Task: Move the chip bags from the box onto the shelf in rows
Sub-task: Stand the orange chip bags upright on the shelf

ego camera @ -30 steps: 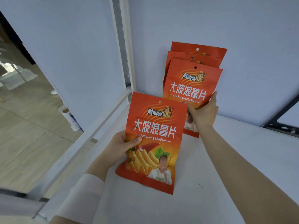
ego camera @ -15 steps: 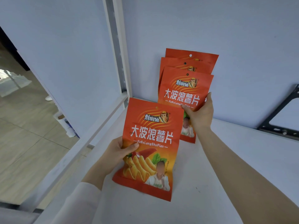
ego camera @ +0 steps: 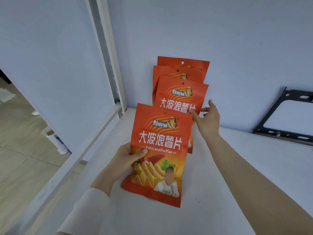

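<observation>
Three orange chip bags stand in a row on the white shelf (ego camera: 237, 167), leaning toward the back wall: the front one (ego camera: 182, 97), one behind it (ego camera: 179, 72) and the rearmost (ego camera: 184, 61). My left hand (ego camera: 126, 160) grips the left edge of a fourth orange chip bag (ego camera: 159, 150), held upright in front of that row with its bottom near the shelf. My right hand (ego camera: 207, 118) is just right of the row's front bag, fingers spread, thumb tip at that bag's right edge, holding nothing. The box is out of view.
A white shelf post (ego camera: 108, 53) rises at the back left corner, with a white rail (ego camera: 94, 141) along the left edge. A black metal bracket (ego camera: 286, 116) is fixed on the wall at the right. Floor tiles (ego camera: 20, 158) lie to the left below.
My right hand has let go of the row's front bag and opened beside it. My left hand has kept the fourth bag just in front of the row.
</observation>
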